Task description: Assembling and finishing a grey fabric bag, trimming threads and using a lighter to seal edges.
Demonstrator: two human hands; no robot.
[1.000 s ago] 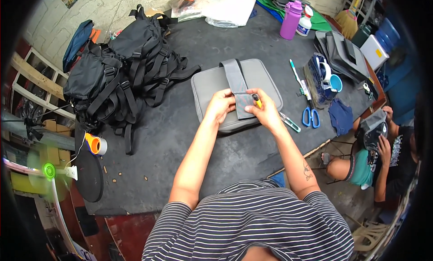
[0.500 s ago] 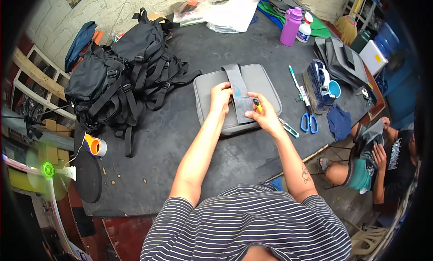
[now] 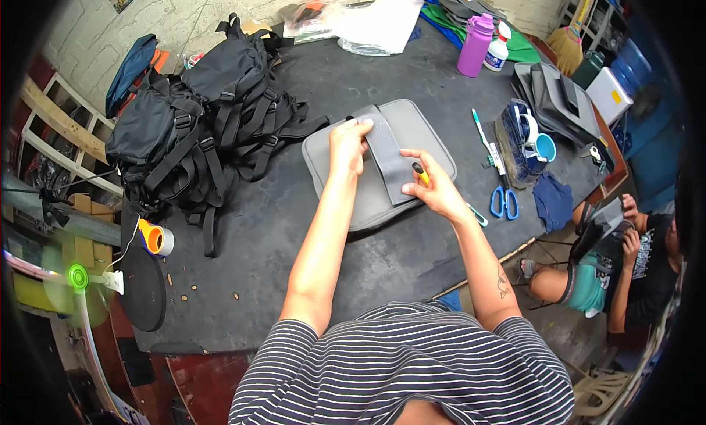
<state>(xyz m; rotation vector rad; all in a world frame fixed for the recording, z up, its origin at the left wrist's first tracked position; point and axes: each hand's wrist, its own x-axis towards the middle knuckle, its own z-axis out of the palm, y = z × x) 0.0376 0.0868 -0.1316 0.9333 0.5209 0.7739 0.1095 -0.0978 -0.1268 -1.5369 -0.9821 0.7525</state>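
Note:
A flat grey padded bag (image 3: 423, 131) with rounded corners lies tilted on the black table in front of me. Across its top runs a wide grey band (image 3: 387, 160). My left hand (image 3: 348, 147) pinches the band's upper left edge, thumb on top. My right hand (image 3: 439, 186) is at the band's lower right side, fingers curled around a small yellow tool with a black end (image 3: 421, 174); its exact kind is unclear. Just right of that hand lies a pale green-handled tool (image 3: 479, 216), partly covered. Blue-handled scissors (image 3: 504, 203) rest farther right.
Black strapped backpacks (image 3: 220, 109) fill the table's left side. A purple bottle (image 3: 476, 46) and white spray bottle (image 3: 497, 50) stand at the back right. Dark grey bags (image 3: 544, 94) and a dark blue cloth (image 3: 553, 202) lie rightward. A person (image 3: 625, 259) sits beyond the table's right edge.
My left hand has moved up along the band, and the bag has turned and shifted slightly left. The reddish and bluish marks seen on the band no longer show. The right hand stays nearly in place.

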